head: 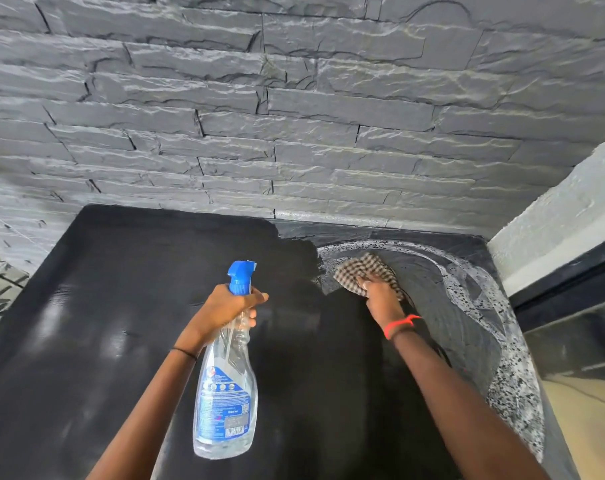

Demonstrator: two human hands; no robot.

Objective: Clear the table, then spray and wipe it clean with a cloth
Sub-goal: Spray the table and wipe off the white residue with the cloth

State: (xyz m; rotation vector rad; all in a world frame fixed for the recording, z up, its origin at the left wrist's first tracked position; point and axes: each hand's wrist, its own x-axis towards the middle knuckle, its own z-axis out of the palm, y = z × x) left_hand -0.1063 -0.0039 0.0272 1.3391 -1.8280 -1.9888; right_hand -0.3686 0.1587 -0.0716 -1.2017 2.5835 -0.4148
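Soft, even light rakes the grey stone wall [294,98], picking out its ridges in pale highlights. The glossy black table [121,271] throws back hazy white glare at left and mirrors the stonework at its far right. Wide-angle distortion bows the wall's courses and the table's edges; the frame's left margin goes soft.

A thin black band [185,352] is worn on the l. wrist, a red thread [401,323] on the r.; forearms are left bare.
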